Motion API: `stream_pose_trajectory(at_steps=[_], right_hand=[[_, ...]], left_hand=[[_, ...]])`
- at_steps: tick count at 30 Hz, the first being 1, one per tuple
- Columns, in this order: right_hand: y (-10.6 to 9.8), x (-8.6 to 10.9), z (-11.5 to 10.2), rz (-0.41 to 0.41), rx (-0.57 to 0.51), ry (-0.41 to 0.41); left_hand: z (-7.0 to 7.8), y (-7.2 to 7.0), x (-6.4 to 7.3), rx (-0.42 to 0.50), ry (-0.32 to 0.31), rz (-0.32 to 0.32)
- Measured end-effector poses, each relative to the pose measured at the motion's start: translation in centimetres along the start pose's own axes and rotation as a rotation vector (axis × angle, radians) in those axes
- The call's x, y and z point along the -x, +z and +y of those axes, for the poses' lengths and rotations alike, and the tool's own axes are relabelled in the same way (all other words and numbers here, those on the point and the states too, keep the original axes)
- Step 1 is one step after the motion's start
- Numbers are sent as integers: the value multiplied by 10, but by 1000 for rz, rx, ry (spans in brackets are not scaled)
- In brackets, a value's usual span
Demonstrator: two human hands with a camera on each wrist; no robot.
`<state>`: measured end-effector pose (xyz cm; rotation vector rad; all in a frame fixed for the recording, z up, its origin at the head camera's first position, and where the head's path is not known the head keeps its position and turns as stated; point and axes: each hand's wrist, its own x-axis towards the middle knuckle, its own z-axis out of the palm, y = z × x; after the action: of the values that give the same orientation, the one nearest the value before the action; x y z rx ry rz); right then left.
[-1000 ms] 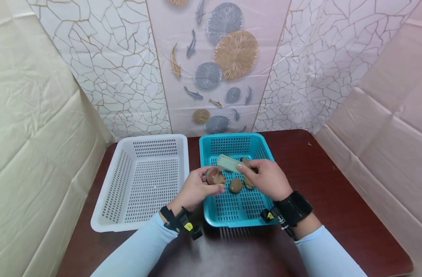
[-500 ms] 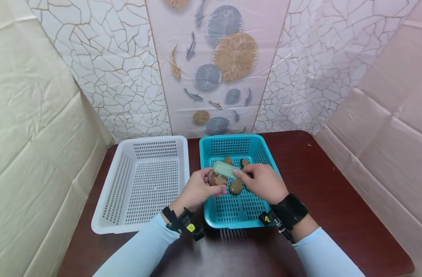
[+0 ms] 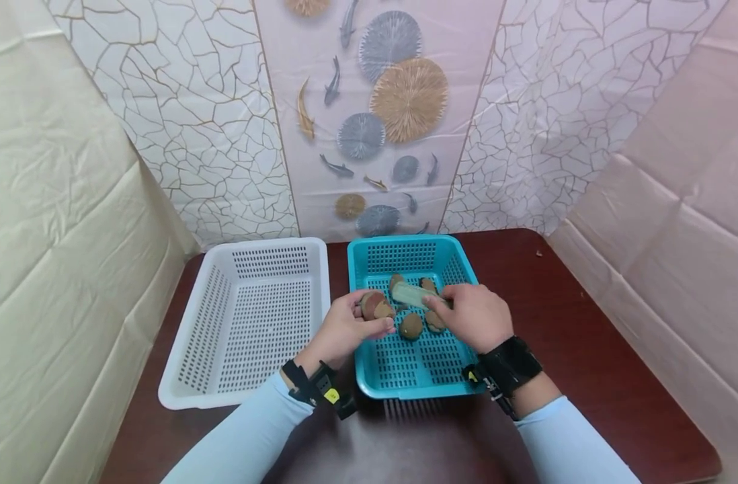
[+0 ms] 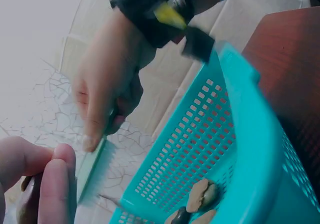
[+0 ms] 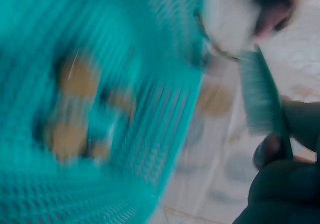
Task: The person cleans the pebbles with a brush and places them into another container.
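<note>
Over the left edge of the teal basket (image 3: 399, 386), my left hand (image 3: 347, 329) holds a rounded, reddish-brown stone (image 3: 372, 304) with a tan patch of caked mud. Its fingers (image 4: 56, 189) curl over the stone in the left wrist view, hiding part of it. My right hand (image 3: 474, 316) grips a pale green scrubbing brush (image 3: 410, 296) by its handle, thumb along the top. The brush head is just right of the held stone, bristles facing down. Below the hands, several mud-caked stones (image 3: 411, 327) lie on the basket floor.
A white basket (image 3: 184, 336) stands left of the teal one on the dark red-brown table (image 3: 575, 336). Patterned cloth (image 3: 224, 134) hangs behind, and pale cloth walls (image 3: 665, 222) flank both sides. A small crumb (image 3: 540, 253) lies on the table at the back right.
Half a second ago the brush overlapped the held stone; now it has moved right, off it. The left hand still holds the stone in about the same place.
</note>
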<state>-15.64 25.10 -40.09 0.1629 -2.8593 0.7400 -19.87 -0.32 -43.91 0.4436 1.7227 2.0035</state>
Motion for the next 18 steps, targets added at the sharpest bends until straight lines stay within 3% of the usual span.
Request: stream_pose_trajectory(at_steps=[3, 7, 11, 13, 18], right_hand=[[-2, -1, 0, 46, -23, -15], [0, -3, -4, -33, -152, -69], [2, -1, -1, -21, -21, -14], [2, 0, 0, 13, -11, 4], [3, 0, -5, -34, -159, -57]], left_hand=[[0, -3, 0, 14, 7, 2], [1, -3, 1, 20, 19, -8], [1, -2, 3, 17, 7, -10], [0, -3, 3, 17, 7, -13], [1, -3, 3, 31, 21, -14]])
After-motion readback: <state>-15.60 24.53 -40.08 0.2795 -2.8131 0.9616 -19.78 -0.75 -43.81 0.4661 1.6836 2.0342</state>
